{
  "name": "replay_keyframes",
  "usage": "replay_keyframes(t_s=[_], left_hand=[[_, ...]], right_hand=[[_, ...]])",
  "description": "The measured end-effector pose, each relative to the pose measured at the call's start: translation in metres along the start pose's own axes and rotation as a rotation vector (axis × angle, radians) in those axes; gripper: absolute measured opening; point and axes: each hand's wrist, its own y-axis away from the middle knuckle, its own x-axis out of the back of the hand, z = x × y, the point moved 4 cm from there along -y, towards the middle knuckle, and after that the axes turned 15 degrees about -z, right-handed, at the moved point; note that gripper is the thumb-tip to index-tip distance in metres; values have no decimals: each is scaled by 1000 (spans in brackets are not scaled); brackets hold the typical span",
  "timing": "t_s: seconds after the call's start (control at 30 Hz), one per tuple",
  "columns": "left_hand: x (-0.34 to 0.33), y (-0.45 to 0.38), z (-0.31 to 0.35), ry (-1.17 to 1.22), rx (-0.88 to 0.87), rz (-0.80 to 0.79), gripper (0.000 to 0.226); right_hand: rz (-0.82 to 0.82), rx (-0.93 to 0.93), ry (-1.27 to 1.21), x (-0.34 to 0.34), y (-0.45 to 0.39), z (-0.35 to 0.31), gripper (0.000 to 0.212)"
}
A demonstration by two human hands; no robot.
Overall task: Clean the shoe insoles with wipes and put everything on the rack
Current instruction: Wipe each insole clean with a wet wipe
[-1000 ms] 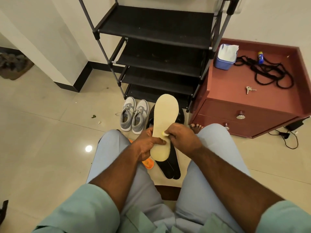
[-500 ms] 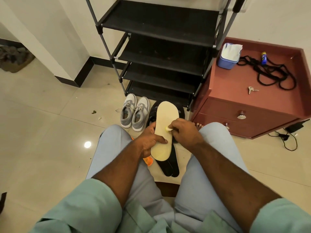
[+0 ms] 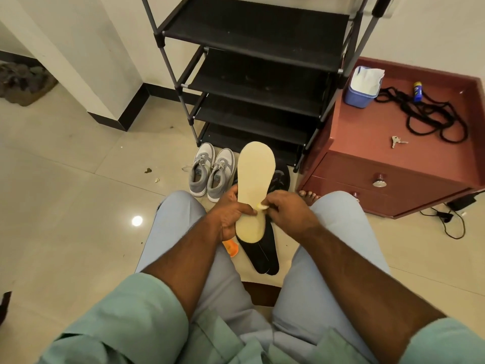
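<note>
My left hand [image 3: 231,215] grips the insole [image 3: 256,185], long axis toward 12 o'clock; my right hand [image 3: 286,211] pinches the wipe [image 3: 262,206] at its 3 o'clock edge.

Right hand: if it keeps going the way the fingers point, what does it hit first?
The right hand points left, pinching a small wipe at the edge of the cream insole. Going on, it would most likely slide across the insole onto the left hand gripping it; depth is unclear.

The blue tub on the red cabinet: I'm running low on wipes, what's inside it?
White wipes fill the blue tub, bunched above its rim. How many lie beneath the top layer cannot be seen; the tub's walls hide them.
</note>
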Motion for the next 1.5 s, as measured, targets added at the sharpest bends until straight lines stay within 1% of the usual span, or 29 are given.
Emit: replay_keyframes(t_s=[0.07, 0.13, 0.17, 0.23, 0.3, 0.33, 0.43, 0.47, 0.5, 0.6, 0.63, 0.67, 0.73, 0.8, 0.83, 0.9, 0.93, 0.97, 1.0, 1.1, 1.13, 1.23, 1.27, 1.3, 1.43, 1.47, 1.5], left_hand=[[-4, 1, 0, 15, 13, -47, 74], [-7, 2, 0, 19, 21, -65, 72], [-6, 2, -1, 20, 18, -54, 72], [-2, 1, -1, 20, -7, -27, 69], [-2, 2, -1, 16, -19, -35, 66], [-4, 2, -1, 7, -7, -57, 66], [-12, 5, -2, -42, 54, -141, 64], [-13, 6, -2, -51, 67, -144, 63], [-12, 6, -3, -57, 73, -135, 61], [-8, 5, -2, -63, 60, -102, 60], [-9, 5, -2, -72, 63, -120, 60], [-10, 6, -3, -76, 71, -148, 61], [-14, 8, -3, -69, 100, -205, 60], [-15, 7, -5, -63, 121, -227, 59], [-13, 6, -6, -48, 115, -224, 59], [-11, 4, -6, -19, 98, -215, 63], [-11, 4, -6, -12, 96, -218, 65], [-12, 5, -6, -15, 101, -229, 65], [-14, 7, -6, -24, 114, -248, 65], [-19, 10, -8, -70, 163, -325, 66], [-19, 10, -9, -78, 167, -326, 67], [-18, 10, -8, -91, 140, -248, 65], [-17, 9, -7, -94, 132, -232, 64], [-17, 9, -6, -99, 134, -230, 64], [-20, 9, -12, -154, 216, -326, 68], [-21, 9, -13, -171, 226, -335, 68], [-21, 9, -14, -175, 222, -319, 66]], right_hand=[[120, -69, -49, 9, -3, 7, 19], [184, -92, -71, 12, -2, 10, 18], [176, -77, -66, 11, -1, 8, 17], [92, -1, -37, 3, 2, -1, 17], [25, 44, -6, -3, 3, -6, 17], [40, 27, -8, -2, 1, -4, 17], [171, -85, -66, 9, -1, 7, 16], [176, -89, -61, 11, -1, 8, 16], [140, -68, -43, 9, 0, 5, 17], [-52, 58, 20, -5, 4, -7, 20], [-64, 67, 29, -7, 4, -7, 20], [-36, 53, 29, -6, 2, -6, 20], [74, -23, 27, 1, -3, 3, 21], [162, -65, 34, 6, -2, 5, 22], [147, -42, 45, 5, -1, 3, 23], [17, 61, 80, -2, 1, -5, 25], [-58, 93, 97, -6, 2, -8, 25], [-91, 96, 104, -9, 2, -8, 25], [-71, 74, 96, -7, 0, -5, 26], [86, -47, 47, 3, -5, 5, 27], [73, -42, 57, 2, -5, 3, 27], [-120, 86, 75, -9, 0, -8, 25], [-164, 103, 75, -11, 1, -10, 25], [-155, 95, 75, -10, 0, -9, 24], [80, -99, 38, 4, -7, 4, 28], [98, -107, 33, 5, -8, 5, 28], [72, -77, 40, 3, -7, 3, 28]])
